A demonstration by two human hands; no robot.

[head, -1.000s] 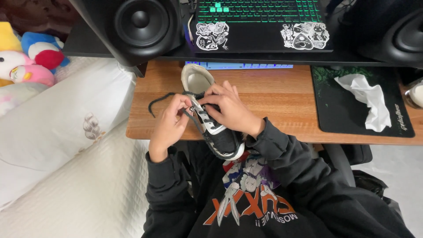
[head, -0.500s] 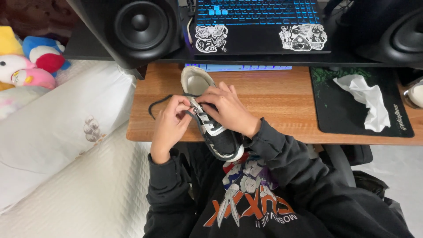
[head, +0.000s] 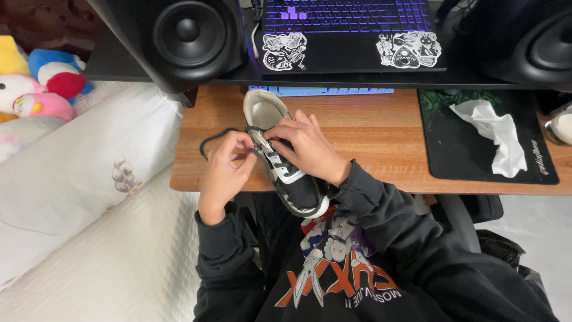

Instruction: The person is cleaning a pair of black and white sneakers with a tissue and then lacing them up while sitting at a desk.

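Black sleeves bend in over the tabletop's point(head: 369, 134) near edge. Left hand point(head: 226, 170) pinches the dark lace point(head: 215, 136); right hand point(head: 307, 149) rests curled on the black-and-white sneaker point(head: 292, 182), fingertips gripping its laces, toe overhanging that edge.

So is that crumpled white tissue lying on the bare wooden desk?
No, the tissue lies on the black mat at the desk's right side.

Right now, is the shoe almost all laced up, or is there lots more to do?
Partly done. The black lace already crosses several eyelets along the middle of the sneaker. In hand: the left hand pinches the lace beside the shoe, and the right hand rests over the upper eyelets. Left: a loose loop of lace trails on the wooden desk, and no bow is tied.
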